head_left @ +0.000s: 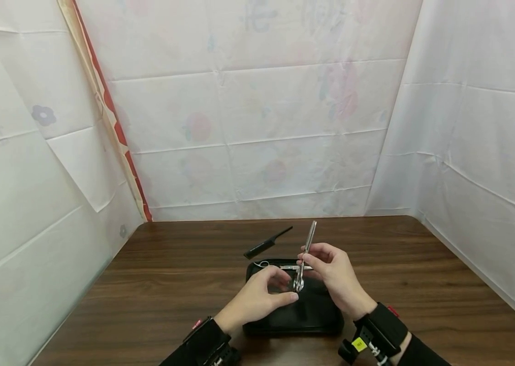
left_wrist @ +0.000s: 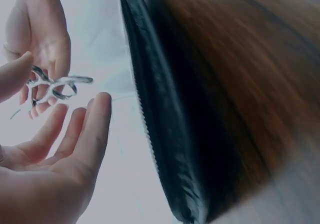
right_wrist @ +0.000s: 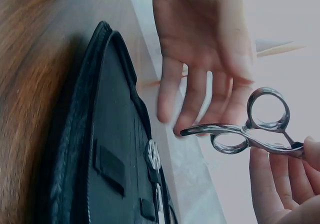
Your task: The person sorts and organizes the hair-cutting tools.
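My right hand pinches a pair of silver hairdressing scissors between thumb and fingers, near the blades. The blades point up and away; the finger rings hang toward me. In the right wrist view the scissors show both rings and a curved finger rest. My left hand is beside the rings, thumb and fingers spread apart and relaxed. In the left wrist view the left hand's fingers stand near the handles. Below both hands lies an open black zip case.
Another silver pair of scissors lies along the case's far edge, partly hidden by the hands. Beyond the case a black comb with a thin tail lies on the brown wooden table. White sheets enclose the table's back and sides.
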The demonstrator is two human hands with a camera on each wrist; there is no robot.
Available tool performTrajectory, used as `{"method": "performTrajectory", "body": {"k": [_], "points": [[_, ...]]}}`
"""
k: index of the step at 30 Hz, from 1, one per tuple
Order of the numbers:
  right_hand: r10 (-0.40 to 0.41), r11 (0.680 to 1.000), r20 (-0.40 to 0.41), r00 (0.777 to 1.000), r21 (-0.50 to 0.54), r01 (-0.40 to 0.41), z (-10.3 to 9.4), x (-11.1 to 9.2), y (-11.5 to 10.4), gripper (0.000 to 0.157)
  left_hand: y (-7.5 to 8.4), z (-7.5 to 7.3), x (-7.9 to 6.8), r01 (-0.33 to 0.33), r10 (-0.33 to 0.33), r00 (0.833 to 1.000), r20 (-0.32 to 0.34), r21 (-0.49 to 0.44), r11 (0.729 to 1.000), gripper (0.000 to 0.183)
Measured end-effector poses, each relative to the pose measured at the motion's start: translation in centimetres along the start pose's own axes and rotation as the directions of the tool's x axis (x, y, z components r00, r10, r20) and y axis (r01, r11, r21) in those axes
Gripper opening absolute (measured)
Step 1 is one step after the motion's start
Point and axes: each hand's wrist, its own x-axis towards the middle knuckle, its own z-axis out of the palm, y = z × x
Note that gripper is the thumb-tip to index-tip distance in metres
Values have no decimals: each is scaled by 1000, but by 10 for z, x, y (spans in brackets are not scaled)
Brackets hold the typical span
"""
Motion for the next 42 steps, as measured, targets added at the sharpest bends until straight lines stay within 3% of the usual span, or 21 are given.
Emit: {"method": "performTrajectory", "body": {"k": [6,10,13,17,20,30,42], "points": [[4,999,6,1000,-42,-4,-4,1,-1,31,-6,-8,-2,-38,41,999,-17,147,988,31],[4,997,17,1000,-78,-3,-7,1,-3,30,-6,-14,-3,-27,34,999,-19,281,959,33],[-5,994,38,999,-113,9,-9,1,-4,30,-6,-18,-3,-5,-6,1000,24,414,910,44],[-16,987,63,998,-159,26,-12,1,-7,31,-8,-22,-3,-5,-57,994,90,569,822,65],[-21,981,75,997,-191,35,-14,2,-7,31,-11,-24,-3,0,-94,988,120,615,789,78],[-62,938,121,991,-333,99,-20,5,-3,23,-20,-29,-3,26,-172,968,181,614,789,99],[-61,867,184,981,-478,143,-31,9,3,20,-22,-26,0,59,-227,955,193,624,779,112]]}}
